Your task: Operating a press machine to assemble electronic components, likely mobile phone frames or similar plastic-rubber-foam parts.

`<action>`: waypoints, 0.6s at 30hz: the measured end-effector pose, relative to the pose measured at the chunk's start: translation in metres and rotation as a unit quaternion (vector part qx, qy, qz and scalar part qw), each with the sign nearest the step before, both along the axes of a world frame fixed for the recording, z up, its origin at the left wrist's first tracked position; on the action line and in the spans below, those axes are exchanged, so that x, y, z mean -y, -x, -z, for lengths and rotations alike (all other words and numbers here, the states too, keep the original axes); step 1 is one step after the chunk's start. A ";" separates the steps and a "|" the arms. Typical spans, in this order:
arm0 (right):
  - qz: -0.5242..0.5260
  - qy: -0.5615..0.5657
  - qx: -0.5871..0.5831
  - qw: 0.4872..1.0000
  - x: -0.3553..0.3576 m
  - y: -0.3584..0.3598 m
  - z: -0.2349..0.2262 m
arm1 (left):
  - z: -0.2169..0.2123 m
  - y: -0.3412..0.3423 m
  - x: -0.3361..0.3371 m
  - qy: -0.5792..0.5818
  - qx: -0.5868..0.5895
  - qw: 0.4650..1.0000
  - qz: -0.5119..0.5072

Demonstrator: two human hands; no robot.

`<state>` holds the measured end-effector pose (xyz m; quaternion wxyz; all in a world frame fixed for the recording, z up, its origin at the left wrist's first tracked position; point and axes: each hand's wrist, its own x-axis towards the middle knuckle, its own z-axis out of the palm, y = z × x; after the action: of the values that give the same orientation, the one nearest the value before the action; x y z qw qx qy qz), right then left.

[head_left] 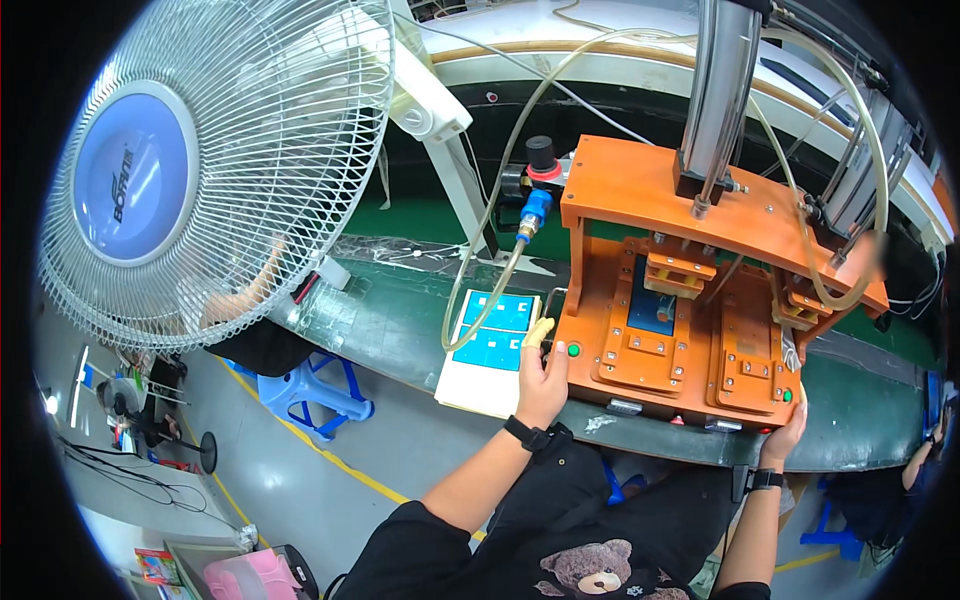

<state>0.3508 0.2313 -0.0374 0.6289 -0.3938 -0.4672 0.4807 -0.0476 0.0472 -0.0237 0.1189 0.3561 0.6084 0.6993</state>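
1. Head view looks down on an orange press (680, 300) standing at the near edge of a green bench (400, 320).
2. Left hand (541, 375) rests at the press's left front corner, thumb side toward the green button (573, 349) there; it is just beside the button, and whether it touches cannot be told.
3. Its fingers are loosely curled together and hold nothing; the raised index finger wears a yellowish cot (539, 331).
4. Right hand (786, 432) is at the press's right front corner, right by a second green button (787, 395). Its fingers are mostly hidden behind the corner, so their state cannot be told.
5. Both wrists wear black bands.
6. A blue part (652, 305) sits in the left nest of the press, under the orange upper block.
7. The right nest (750, 365) shows only orange plates.
8. A white tray (490, 350) with blue parts lies on the bench just left of the press, beside the left hand.
9. Clear hoses (490, 300) loop from a blue fitting over the tray and up to the metal cylinders (722, 80) above the press.
10. A white fan (200, 160) stands at the far left, well apart from the hands.
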 end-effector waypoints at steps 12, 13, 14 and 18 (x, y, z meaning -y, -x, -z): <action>0.000 -0.024 0.029 0.999 0.004 0.006 -0.009 | -0.026 -0.011 0.002 -0.086 0.177 0.977 0.087; 0.004 -0.024 0.031 0.999 0.004 0.006 -0.009 | -0.022 -0.010 0.002 -0.090 0.185 0.974 0.096; -0.008 -0.020 0.020 1.000 0.005 0.006 -0.008 | -0.019 -0.009 0.002 -0.090 0.185 0.974 0.095; -0.014 -0.017 0.001 1.000 0.005 0.009 -0.009 | -0.018 -0.010 0.002 -0.095 0.185 0.974 0.094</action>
<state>0.3422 0.2259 -0.0279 0.6281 -0.3771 -0.4816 0.4811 -0.0374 0.0450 -0.0056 0.2596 0.2858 0.4705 0.7934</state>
